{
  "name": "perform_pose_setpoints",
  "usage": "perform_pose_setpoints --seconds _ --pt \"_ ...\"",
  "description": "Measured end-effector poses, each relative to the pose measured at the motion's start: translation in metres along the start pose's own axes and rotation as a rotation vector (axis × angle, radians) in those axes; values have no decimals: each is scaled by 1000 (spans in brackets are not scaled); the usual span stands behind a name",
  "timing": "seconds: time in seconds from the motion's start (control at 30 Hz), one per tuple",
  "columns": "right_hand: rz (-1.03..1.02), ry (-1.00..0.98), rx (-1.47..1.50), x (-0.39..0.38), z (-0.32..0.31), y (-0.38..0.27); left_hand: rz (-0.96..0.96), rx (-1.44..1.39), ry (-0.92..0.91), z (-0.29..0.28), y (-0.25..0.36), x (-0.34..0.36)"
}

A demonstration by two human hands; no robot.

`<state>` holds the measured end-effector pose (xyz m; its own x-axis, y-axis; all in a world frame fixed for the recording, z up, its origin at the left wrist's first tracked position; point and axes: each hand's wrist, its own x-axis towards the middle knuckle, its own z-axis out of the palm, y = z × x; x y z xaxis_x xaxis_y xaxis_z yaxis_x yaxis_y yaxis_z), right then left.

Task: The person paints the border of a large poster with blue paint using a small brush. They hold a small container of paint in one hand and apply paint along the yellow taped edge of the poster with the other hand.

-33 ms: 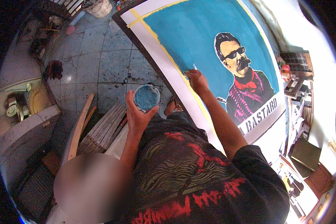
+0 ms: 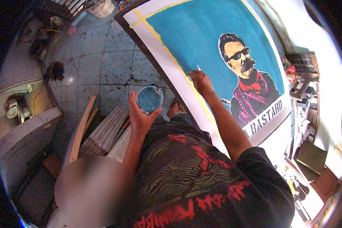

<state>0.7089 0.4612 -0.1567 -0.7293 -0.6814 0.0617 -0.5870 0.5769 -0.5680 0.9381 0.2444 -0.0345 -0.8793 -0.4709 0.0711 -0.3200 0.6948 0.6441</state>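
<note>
My left hand (image 2: 140, 117) is wrapped round a small round tub of blue paint (image 2: 150, 98), its open top facing up, beside the poster's left edge. Over that edge, my right hand (image 2: 202, 82) is closed on a slim paintbrush (image 2: 198, 68); a pale pointed end shows above the fingers, and most of it is hidden. The bristle end rests near the yellow masking tape (image 2: 167, 50) along the blue field. The poster (image 2: 190, 30) has a blue painted ground, a figure in dark sunglasses with a red scarf, and black lettering below.
A dark board (image 2: 135, 34) lies under the poster. Blue floor tiles (image 2: 116, 68) spread to the left, with wooden slats (image 2: 102, 131) stacked near my left forearm. A whitish bucket (image 2: 100, 8) stands far left. Bottles and a shelf (image 2: 302, 64) line the right wall.
</note>
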Motion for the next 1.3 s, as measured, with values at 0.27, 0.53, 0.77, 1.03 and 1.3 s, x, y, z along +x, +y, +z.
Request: perform_pose_setpoints --seconds 0.27,0.53,0.77,1.03,1.3 --pt "137 -233 -48 -11 -9 -2 10 -49 16 10 5 4" --pt "114 -215 2 -22 -10 6 52 -100 36 15 7 3" --pt "165 -252 -69 -25 -24 -13 43 -86 32 16 4 0" --pt "158 -26 110 -34 -12 -6 36 -84 9 14 12 1" --pt "298 -108 157 -36 -16 -4 42 -106 2 18 11 0"
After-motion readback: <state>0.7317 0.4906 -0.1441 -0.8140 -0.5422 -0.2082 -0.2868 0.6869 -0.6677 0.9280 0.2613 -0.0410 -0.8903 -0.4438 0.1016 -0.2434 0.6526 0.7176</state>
